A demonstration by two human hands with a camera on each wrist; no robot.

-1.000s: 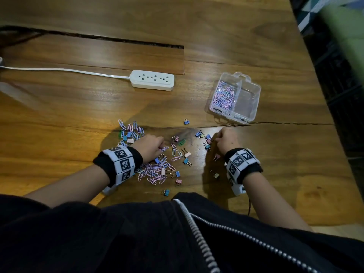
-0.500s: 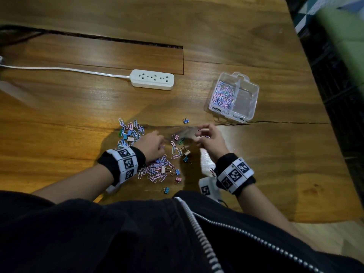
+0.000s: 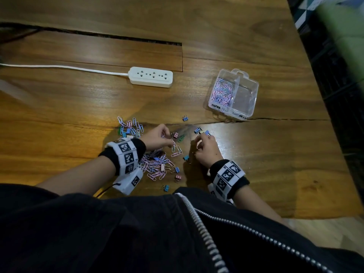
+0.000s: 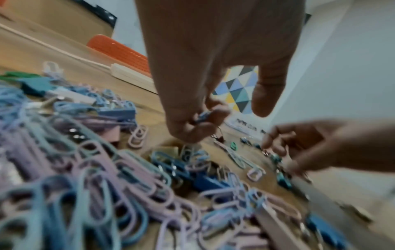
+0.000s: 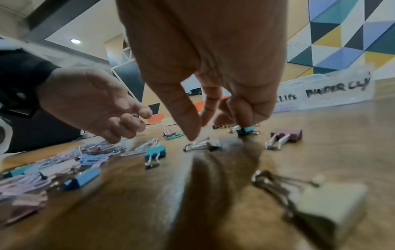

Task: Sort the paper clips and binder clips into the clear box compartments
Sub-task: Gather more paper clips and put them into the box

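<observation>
A clear two-compartment box [image 3: 246,113] sits at the right back; its left compartment holds pastel paper clips [image 3: 221,92], and its right one looks bare. A heap of paper clips and binder clips [image 3: 155,165] lies before me. My left hand [image 3: 157,137] hovers over the heap's far edge, fingers curled round a blue clip [image 4: 203,116]. My right hand [image 3: 204,148] reaches down to the table among scattered binder clips. Its curled fingers grip a teal binder clip [image 5: 245,131], and the thumb tip [image 5: 191,135] touches a white binder clip [image 5: 202,145].
A white power strip [image 3: 150,76] with its cord lies at the back centre. Loose binder clips [image 3: 184,118] are strewn between the hands and the box. The table's right edge [image 3: 315,79] runs close behind the box. My black zipped jacket [image 3: 137,233] covers the near edge.
My right hand has moved left from in front of the box to the scattered binder clips in the middle. The left hand has shifted slightly forward over the heap.
</observation>
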